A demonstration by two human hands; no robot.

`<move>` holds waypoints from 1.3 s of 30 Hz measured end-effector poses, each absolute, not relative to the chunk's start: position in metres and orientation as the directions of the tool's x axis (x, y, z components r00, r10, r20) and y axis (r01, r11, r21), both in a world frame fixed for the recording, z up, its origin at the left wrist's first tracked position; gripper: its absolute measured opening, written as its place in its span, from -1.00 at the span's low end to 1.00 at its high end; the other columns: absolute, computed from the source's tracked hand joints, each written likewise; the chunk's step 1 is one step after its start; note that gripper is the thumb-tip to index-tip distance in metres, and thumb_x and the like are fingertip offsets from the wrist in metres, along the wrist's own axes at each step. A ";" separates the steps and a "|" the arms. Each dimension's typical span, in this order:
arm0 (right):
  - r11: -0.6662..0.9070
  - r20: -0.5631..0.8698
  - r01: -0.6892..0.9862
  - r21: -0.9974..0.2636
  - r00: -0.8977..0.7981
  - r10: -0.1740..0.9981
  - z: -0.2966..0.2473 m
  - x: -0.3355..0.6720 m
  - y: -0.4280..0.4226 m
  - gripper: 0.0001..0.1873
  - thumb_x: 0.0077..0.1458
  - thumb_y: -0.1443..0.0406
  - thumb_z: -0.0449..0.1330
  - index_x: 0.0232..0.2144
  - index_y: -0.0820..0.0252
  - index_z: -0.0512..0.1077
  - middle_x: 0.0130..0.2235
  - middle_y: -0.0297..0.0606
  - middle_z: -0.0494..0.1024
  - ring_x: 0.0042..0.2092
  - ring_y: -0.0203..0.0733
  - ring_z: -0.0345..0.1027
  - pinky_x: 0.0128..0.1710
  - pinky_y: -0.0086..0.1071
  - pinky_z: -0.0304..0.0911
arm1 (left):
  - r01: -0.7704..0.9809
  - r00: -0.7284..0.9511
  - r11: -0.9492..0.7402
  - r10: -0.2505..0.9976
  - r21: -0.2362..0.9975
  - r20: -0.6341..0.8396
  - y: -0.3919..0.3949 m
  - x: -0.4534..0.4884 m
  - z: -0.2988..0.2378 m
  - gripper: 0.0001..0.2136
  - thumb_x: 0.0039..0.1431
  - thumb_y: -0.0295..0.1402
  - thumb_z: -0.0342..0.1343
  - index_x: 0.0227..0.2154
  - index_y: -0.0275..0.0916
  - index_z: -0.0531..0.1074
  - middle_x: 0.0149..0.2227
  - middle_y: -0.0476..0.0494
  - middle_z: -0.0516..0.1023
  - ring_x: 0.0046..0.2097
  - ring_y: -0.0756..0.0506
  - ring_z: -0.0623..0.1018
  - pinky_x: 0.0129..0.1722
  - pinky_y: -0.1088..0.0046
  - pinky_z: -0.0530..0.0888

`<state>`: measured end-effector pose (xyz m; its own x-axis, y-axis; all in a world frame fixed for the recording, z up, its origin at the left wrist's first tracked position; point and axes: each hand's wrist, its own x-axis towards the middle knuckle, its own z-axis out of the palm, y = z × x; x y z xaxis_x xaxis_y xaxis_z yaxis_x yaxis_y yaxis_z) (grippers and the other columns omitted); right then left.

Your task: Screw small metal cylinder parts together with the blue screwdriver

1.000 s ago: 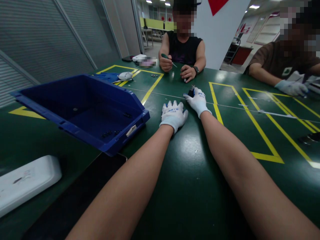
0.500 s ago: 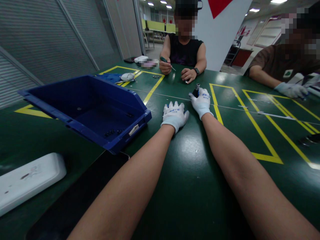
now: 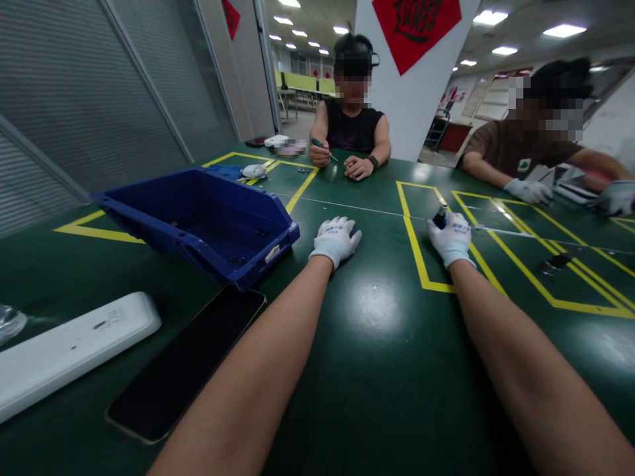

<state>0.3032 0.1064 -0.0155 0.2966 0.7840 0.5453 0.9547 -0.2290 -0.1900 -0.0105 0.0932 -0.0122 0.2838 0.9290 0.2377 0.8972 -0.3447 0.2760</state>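
Observation:
My left hand (image 3: 335, 240), in a white glove, lies flat on the green table (image 3: 367, 370), palm down with its fingers apart. A blue plastic bin (image 3: 166, 233) with small dark parts in it stands just left of that hand. My right hand (image 3: 452, 239), gloved too, is closed around a small black piece with a shiny metal end (image 3: 440, 217). The metal end points up and away from me; the glove hides the rest, so its exact kind is unclear. Under this hand is a rectangle of yellow tape (image 3: 421, 271).
A phone (image 3: 186, 367) and a long white device (image 3: 79, 350) lie at the left. Another black-and-metal piece (image 3: 554, 263) rests at the right. Across the table one person (image 3: 352, 129) holds a green-handled screwdriver (image 3: 320, 144); a second gloved person (image 3: 516, 155) sits at the right.
My right hand has moved right with the black piece, away from my left hand and over the taped rectangle. My left hand stays flat. The view has tilted up and turned slightly.

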 end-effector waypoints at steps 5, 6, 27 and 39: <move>-0.320 0.530 0.929 -0.186 0.369 0.763 -0.014 0.366 0.028 -0.45 0.01 -0.06 0.06 -0.17 0.26 0.44 -0.18 0.00 0.44 -0.15 0.01 0.30 -0.14 -0.16 0.21 | 0.902 0.288 -0.347 0.926 0.255 0.243 0.056 -0.017 -0.006 -0.54 0.23 -0.06 -0.17 0.06 -0.16 0.36 0.16 -0.16 0.34 0.17 -0.19 0.30 0.18 0.26 0.17; -0.344 0.530 0.919 -0.194 0.394 0.751 -0.014 0.376 0.013 -0.43 0.01 -0.07 0.05 -0.17 0.26 0.44 -0.18 0.01 0.44 -0.16 0.01 0.31 -0.15 -0.16 0.21 | 0.907 0.278 -0.335 0.931 0.253 0.236 0.046 -0.019 -0.005 -0.54 0.24 -0.06 -0.17 0.06 -0.14 0.36 0.16 -0.14 0.33 0.17 -0.18 0.30 0.19 0.27 0.17; -0.413 0.477 0.849 -0.328 0.527 0.704 -0.014 0.400 -0.034 -0.37 0.04 -0.14 -0.02 -0.12 0.22 0.43 -0.19 0.05 0.50 -0.18 0.10 0.37 -0.20 -0.14 0.25 | 0.908 0.312 -0.350 0.931 0.229 0.189 0.001 -0.024 0.008 -0.49 0.20 0.02 -0.17 0.12 -0.08 0.30 0.22 -0.13 0.25 0.23 -0.23 0.21 0.18 0.20 0.15; -0.257 0.545 0.828 -0.498 0.530 0.649 -0.023 0.412 -0.026 -0.36 -0.10 -0.11 0.15 -0.12 0.26 0.43 -0.23 -0.06 0.52 -0.25 -0.01 0.36 -0.20 -0.18 0.23 | 0.909 0.326 -0.361 0.928 0.208 0.182 0.004 -0.025 0.006 -0.45 0.20 0.07 -0.21 0.13 -0.09 0.28 0.21 -0.14 0.26 0.22 -0.24 0.20 0.18 0.18 0.13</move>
<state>0.4120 -0.0259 -0.0225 0.5301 0.6492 0.5454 0.8279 -0.2572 -0.4984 -0.0251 0.0040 0.0061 0.3264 0.9276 0.1818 0.9092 -0.3607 0.2078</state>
